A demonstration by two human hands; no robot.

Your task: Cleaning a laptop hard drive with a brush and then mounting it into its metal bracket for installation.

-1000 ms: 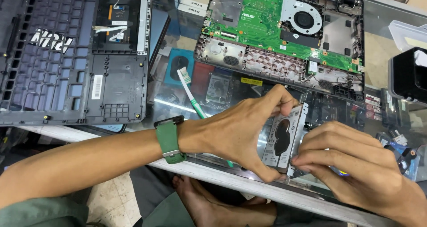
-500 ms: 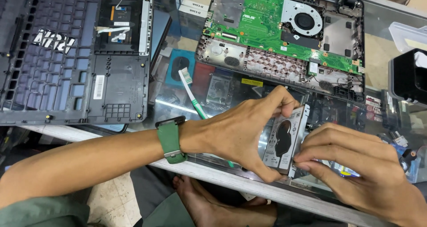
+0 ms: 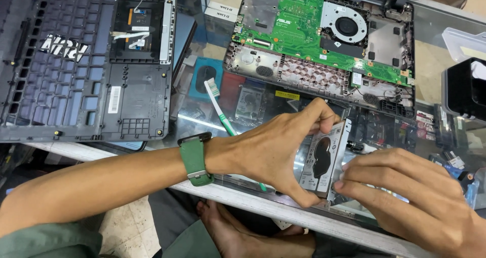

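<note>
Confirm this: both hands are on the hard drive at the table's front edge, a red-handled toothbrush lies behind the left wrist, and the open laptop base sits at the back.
Not quite: the toothbrush has a green handle, not red, as the head view shows. The rest holds: left hand and right hand are on the hard drive, with the laptop base behind.

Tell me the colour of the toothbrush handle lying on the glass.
Green, with white bristles; the toothbrush shows best in the head view, beside the left hand.
</note>
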